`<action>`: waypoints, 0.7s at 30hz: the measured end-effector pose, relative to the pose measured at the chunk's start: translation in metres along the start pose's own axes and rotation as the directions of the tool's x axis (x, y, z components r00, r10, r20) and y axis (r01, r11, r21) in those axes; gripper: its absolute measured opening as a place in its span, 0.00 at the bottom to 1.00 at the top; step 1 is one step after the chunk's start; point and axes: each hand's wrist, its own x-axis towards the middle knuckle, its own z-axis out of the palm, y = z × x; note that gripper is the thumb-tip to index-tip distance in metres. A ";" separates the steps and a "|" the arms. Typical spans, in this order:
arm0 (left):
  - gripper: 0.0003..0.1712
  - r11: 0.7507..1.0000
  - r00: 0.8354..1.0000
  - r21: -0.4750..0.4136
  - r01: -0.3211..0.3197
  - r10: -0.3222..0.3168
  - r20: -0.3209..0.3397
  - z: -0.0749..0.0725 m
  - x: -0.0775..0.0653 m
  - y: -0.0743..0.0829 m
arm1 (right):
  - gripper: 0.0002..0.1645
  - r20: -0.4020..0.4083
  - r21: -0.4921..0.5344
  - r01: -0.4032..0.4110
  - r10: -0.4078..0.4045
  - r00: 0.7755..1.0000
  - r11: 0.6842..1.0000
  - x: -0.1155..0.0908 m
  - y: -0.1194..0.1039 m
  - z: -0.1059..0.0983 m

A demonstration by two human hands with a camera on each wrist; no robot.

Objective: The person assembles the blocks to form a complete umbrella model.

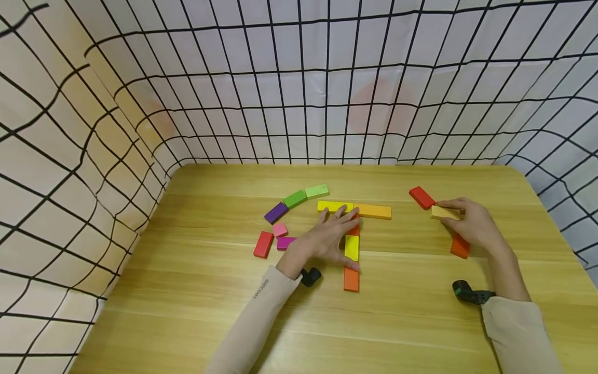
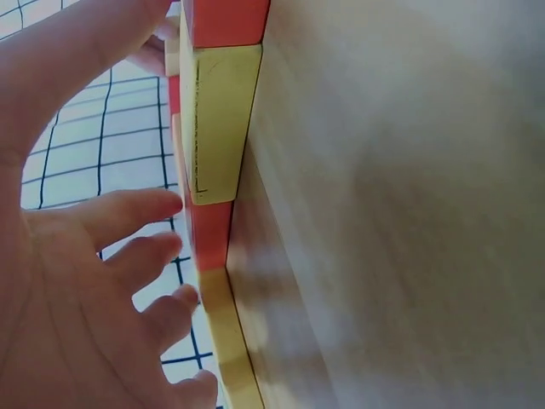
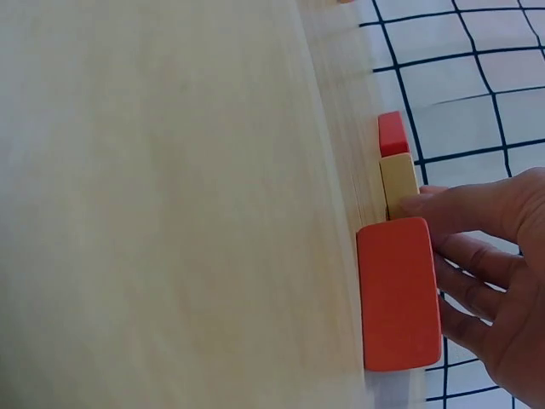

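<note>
My right hand (image 1: 475, 224) pinches a pale wooden block (image 1: 443, 212) between thumb and fingers at the right side of the table. That block's far end is close to a red block (image 1: 422, 198); an orange-red block (image 1: 460, 246) lies just below the hand. Spread fingers of my left hand (image 1: 324, 240) reach over a column of blocks: a red one (image 1: 356, 226), a yellow one (image 1: 352, 248) and an orange one (image 1: 351, 280). The left thumb is by the joint between yellow and orange; contact is unclear. A yellow block (image 1: 335, 206) and a light orange block (image 1: 376, 211) form a row on top.
Purple (image 1: 276, 213), green (image 1: 295, 199) and light green (image 1: 317, 191) blocks curve at upper left. Below them lie pink (image 1: 280, 230), red (image 1: 263, 244) and magenta (image 1: 286, 243) blocks. Black wire mesh (image 1: 299, 114) over white sheeting stands behind the wooden table (image 1: 187, 311).
</note>
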 end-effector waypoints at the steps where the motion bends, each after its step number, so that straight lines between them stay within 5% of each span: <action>1: 0.68 1.000 1.000 0.007 0.001 -0.001 -0.004 0.000 0.001 0.000 | 0.24 -0.002 0.001 -0.004 0.004 1.000 1.000 0.000 -0.001 0.000; 12: 0.68 1.000 1.000 0.010 -0.002 0.002 0.019 0.000 0.006 0.003 | 0.27 -0.009 0.022 -0.019 0.019 1.000 1.000 0.001 -0.006 0.001; 21: 0.72 1.000 1.000 -0.004 -0.015 0.015 0.022 0.000 0.004 0.002 | 0.43 0.205 0.068 0.028 -0.042 0.978 0.997 -0.003 -0.008 -0.009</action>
